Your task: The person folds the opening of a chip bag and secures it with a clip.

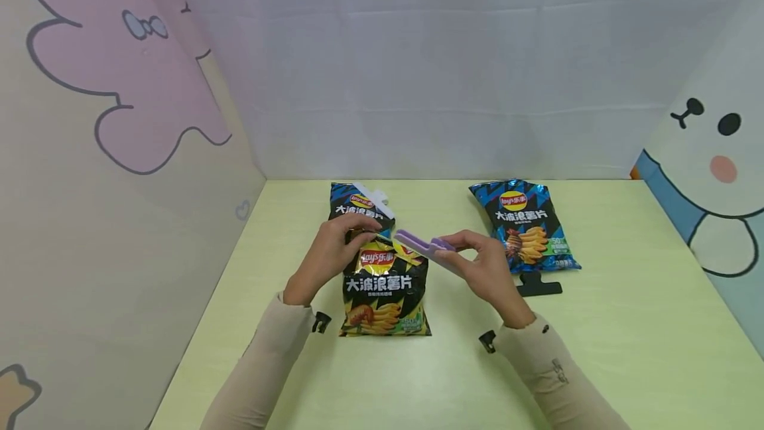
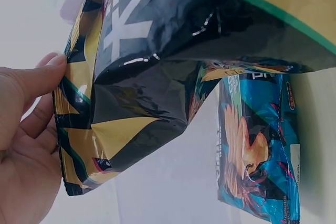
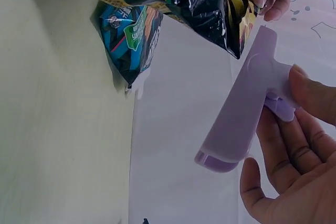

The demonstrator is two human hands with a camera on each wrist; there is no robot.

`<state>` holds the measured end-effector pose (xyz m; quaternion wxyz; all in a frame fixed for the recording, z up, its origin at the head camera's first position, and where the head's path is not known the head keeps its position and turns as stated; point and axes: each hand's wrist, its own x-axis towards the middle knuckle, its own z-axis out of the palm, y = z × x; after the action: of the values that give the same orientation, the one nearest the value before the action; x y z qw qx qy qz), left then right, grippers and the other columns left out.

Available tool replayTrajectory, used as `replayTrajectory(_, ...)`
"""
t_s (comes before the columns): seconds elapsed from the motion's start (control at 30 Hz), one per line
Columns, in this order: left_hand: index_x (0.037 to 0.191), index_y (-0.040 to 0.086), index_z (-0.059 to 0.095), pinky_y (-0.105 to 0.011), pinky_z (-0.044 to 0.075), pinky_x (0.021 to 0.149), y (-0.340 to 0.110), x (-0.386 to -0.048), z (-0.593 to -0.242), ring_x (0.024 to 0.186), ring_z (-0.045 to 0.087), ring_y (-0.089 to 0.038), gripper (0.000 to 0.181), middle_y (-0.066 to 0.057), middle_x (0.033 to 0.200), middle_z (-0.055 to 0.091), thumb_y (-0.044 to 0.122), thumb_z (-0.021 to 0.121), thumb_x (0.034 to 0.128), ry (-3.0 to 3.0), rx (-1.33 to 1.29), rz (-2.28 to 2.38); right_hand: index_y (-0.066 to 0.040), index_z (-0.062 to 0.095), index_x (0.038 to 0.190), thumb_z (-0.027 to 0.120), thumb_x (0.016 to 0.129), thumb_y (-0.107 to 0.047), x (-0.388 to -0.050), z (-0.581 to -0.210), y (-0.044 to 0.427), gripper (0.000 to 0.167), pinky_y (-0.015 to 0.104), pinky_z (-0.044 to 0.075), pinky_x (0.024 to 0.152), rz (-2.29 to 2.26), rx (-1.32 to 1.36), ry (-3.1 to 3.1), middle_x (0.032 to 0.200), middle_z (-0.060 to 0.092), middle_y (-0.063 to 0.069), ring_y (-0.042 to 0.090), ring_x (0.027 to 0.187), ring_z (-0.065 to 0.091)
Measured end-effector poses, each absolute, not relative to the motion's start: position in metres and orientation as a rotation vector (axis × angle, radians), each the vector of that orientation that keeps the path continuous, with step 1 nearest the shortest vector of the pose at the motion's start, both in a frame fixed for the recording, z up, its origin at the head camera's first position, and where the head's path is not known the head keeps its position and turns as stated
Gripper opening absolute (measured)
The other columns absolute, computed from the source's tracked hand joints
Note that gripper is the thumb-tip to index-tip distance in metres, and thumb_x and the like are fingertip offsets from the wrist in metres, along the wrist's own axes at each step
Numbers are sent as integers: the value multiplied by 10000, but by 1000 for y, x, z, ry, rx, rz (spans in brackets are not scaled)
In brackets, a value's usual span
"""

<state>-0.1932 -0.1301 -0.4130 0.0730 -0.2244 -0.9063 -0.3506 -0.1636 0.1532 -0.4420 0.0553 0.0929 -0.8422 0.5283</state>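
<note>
In the head view, my left hand (image 1: 334, 251) pinches the top edge of a black and yellow potato chip bag (image 1: 384, 304) between thumb and fingers. The left wrist view shows that bag's crimped edge (image 2: 65, 140) in the grip. My right hand (image 1: 486, 271) holds a long purple bag clip (image 1: 420, 246) by its handles, thumb on one side and fingers on the other. One end of the clip (image 3: 239, 108) is close to the bag's top edge in the right wrist view. Whether the clip's jaws are spread is hard to tell.
Behind the yellow bag lies a blue and black chip bag (image 1: 340, 194) with a white clip (image 1: 373, 199) across its top. Another blue chip bag (image 1: 531, 231) lies at the right, with a black clip (image 1: 540, 286) at its lower edge. A white curtain (image 1: 418, 85) hangs behind the table.
</note>
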Motion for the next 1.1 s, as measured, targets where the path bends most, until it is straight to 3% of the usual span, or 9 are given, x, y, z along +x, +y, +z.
replayTrajectory(0.47, 1109, 114, 700, -361, 596, 857, -138, -192, -412, 1002, 674, -182, 158, -47, 1131, 701, 59, 638, 975, -2657, -790, -1168, -132, 797, 1013, 802, 869, -249, -171, -436, 136, 186, 352, 521, 753, 1668, 355, -2574, 963, 792, 79, 198, 857, 675)
replayTrajectory(0.8, 1071, 107, 643, -330, 607, 837, -141, -191, -407, 890, 697, -137, 154, -42, 975, 716, 83, 702, 931, -2614, -736, -1248, -118, 795, 1019, 791, 881, -246, -171, -432, 127, 189, 277, 518, 723, 1721, 385, -2559, 948, 789, 90, 190, 842, 672)
replayTrajectory(1.1, 1155, 97, 626, -373, 612, 855, -149, -190, -409, 938, 708, -174, 232, -63, 1035, 724, 99, 704, 936, -2583, -739, -1243, -122, 784, 1045, 782, 889, -260, -173, -433, 121, 208, 294, 519, 733, 1722, 373, -2574, 957, 780, 92, 193, 862, 664)
